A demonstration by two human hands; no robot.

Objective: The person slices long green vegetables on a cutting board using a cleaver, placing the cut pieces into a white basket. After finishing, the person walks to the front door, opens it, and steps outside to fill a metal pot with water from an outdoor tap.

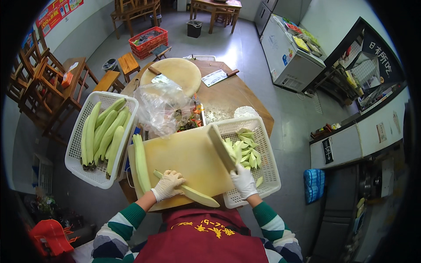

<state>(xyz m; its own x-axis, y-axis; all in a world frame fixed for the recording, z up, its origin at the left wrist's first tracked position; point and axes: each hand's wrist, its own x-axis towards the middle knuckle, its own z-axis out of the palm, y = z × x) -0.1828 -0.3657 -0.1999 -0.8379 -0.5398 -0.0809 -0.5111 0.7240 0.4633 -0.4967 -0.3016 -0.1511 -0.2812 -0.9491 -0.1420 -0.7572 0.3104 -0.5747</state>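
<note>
My gloved left hand [168, 185] holds down a long piece of peeled gourd, likely loofah [199, 196], lying across the lower part of the cutting board [189, 154]. In my gloved right hand [243, 181] is a cleaver [219, 148], its blade raised at the board's right edge beside a white plastic basket [274, 171]. Pale green cut gourd pieces [248, 151] lie inside that basket, and some are close against the blade. Along the board's left side rests a whole peeled gourd [141, 162].
Left of the board, another white basket [70, 154] holds several peeled gourds [105, 131]. Beyond are a crumpled plastic bag [158, 108], a round chopping block [182, 74] with a knife handle [154, 70], and a second cleaver [215, 77] on the wooden table [245, 90].
</note>
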